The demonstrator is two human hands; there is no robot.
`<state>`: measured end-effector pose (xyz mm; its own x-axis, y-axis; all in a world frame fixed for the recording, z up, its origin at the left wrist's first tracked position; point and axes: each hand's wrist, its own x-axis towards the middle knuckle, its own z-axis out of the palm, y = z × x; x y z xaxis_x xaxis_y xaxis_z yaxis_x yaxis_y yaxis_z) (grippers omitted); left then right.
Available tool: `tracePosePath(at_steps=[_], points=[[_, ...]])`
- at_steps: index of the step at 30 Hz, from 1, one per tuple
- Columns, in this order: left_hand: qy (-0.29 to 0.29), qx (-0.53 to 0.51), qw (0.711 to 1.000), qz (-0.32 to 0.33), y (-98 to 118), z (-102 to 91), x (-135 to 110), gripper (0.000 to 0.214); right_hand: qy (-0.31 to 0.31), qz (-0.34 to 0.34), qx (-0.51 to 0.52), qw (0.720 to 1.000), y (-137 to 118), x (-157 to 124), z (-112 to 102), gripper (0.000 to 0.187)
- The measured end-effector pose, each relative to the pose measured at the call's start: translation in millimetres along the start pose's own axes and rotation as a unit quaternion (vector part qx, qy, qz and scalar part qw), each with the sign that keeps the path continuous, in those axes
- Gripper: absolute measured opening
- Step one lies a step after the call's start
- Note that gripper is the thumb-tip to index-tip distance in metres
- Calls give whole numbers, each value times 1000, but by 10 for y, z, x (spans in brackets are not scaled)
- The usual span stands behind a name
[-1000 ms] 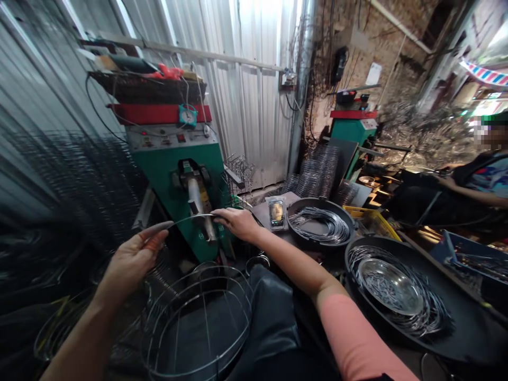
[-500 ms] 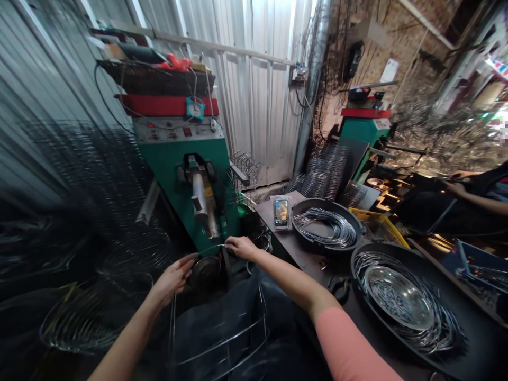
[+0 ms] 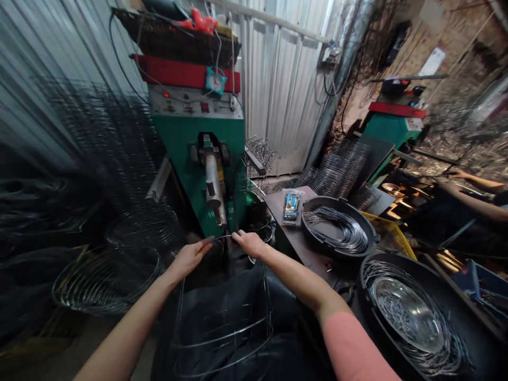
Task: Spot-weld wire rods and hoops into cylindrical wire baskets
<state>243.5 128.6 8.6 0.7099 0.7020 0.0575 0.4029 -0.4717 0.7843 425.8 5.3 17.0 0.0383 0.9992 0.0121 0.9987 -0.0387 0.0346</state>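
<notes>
A wire frame point(image 3: 238, 332) with curved rings and upright rods rests over my dark-clad lap. My left hand point(image 3: 191, 257) and my right hand point(image 3: 249, 244) are both closed, pinching its upper wire from either side. A short stretch of that wire shows between my fingertips, just below the lower tip of a spot welder's arm point(image 3: 215, 185). This arm juts from the front of a green machine point(image 3: 174, 137) with a red top. The rest of the frame's upper rim is hidden by my hands or lost in the dark.
On the right, a table point(image 3: 273, 198) bears a phone point(image 3: 291, 206) and a black tray point(image 3: 373, 238) of wire rings. Nearer, another black tray point(image 3: 367, 312) holds rings and a metal bowl point(image 3: 432, 338) of short pieces. Ring stacks point(image 3: 107, 286) stand left. A co-worker's arms point(image 3: 484, 201) show far right.
My view has tilted down and shifted left, so the surroundings sit differently. My hands have come slightly closer together, still holding the wire beneath the welder's tip. The phone's picture has changed.
</notes>
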Motion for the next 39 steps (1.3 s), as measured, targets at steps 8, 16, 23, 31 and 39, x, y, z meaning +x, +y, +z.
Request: tracePosePath(at_steps=[8,16,23,31,39], points=[[-41,213,971,100,-63,48,55,46,-25,7,-17,1000,2,15,23,35],[-38,259,959,110,-73,68,36,45,-32,20,14,999,42,47,95,37],[-43,224,964,139,-83,48,68,42,-23,18,51,998,73,45,73,37],[-6,266,953,146,-138,84,107,38,-20,28,53,998,98,97,137,34],[6,241,958,157,-178,-64,204,35,39,11,114,993,145,311,75,27]])
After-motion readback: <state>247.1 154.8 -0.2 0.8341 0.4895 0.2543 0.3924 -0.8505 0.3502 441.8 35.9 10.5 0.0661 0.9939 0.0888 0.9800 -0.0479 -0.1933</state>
